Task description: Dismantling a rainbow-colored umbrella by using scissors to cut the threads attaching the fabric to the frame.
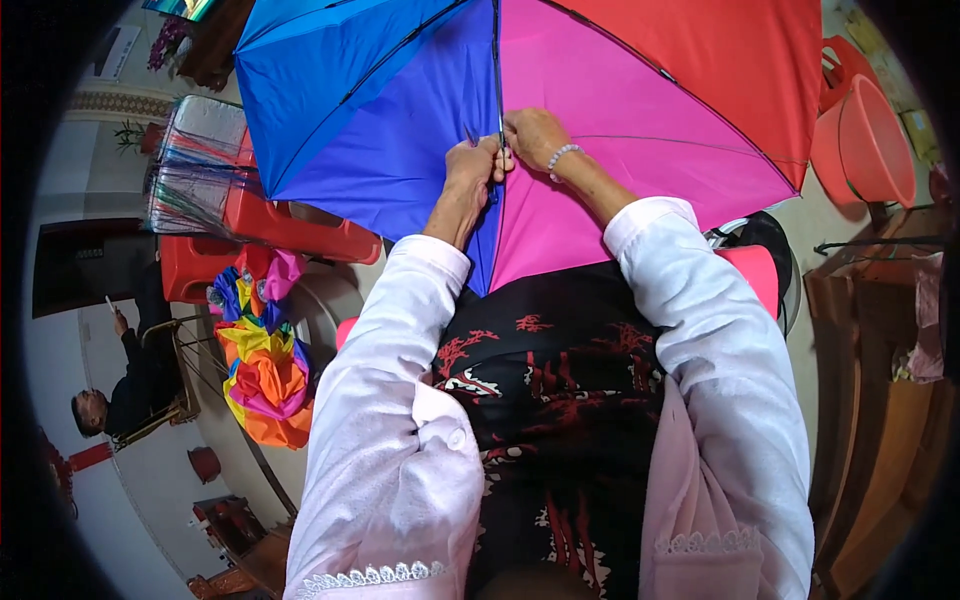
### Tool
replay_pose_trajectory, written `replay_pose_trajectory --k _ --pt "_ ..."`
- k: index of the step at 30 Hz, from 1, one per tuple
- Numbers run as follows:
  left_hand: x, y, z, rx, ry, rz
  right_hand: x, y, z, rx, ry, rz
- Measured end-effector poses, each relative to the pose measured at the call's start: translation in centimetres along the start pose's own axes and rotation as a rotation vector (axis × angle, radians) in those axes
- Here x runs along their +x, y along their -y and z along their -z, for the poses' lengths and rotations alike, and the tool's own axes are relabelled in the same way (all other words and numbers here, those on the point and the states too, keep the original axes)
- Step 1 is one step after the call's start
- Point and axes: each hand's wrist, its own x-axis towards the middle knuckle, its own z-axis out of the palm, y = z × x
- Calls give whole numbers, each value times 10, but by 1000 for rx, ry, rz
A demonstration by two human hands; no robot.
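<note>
The umbrella (pixel 570 70) spreads open just beyond the lap (pixel 560 340), its rib (pixel 497 60) pinched, seemingly for steadiness, by the right hand's (pixel 535 138) fingers, while the left hand's (pixel 468 172) grip what look like scissors (pixel 470 134).

Light falls brightly on my white cloth sleeves (pixel 715 320), leaving soft grey shadows in their folds, and the multicoloured fabric umbrella (pixel 600 80) glows vividly. My black cloth garment with red and white patterns (pixel 560 440) stays dark, swallowing detail. The fisheye view bends straight edges toward a black rim; the far left looks dim and soft.
</note>
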Motion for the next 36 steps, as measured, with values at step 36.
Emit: replay_pose_trajectory --k 36 --pt "13 4 13 -109 -28 135 -6 -4 19 625 242 -280"
